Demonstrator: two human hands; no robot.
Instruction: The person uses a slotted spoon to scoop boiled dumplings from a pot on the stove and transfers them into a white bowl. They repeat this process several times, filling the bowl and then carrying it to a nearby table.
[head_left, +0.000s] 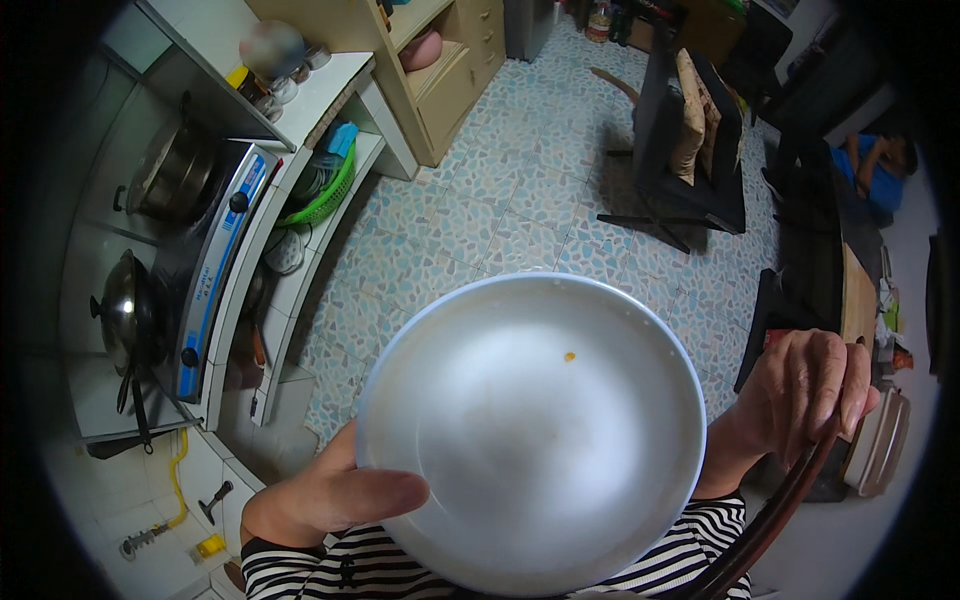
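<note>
A wide, round silver-coloured metal bowl (517, 450) is held before my chest, its inside turned up towards me. One small yellow-orange bit of food (570, 357) lies in it. My left hand (337, 484) grips the bowl's left rim, thumb over the edge and the other fingers hidden beneath. Right of the bowl, my right hand (806, 390) is raised with curled fingers around a long reddish-brown handle (784, 495). The handle slants down past the bowl and leaves the picture at the bottom, so its other end is hidden.
At left, a two-burner gas stove (225, 262) bears a deep pot (176, 172) and a lidded wok (124, 311). Below it, a shelf holds a green basket (326, 195). A dark chair (652, 150) with cushions stands ahead on the tiled floor (487, 202). A person in blue (874, 169) is at far right.
</note>
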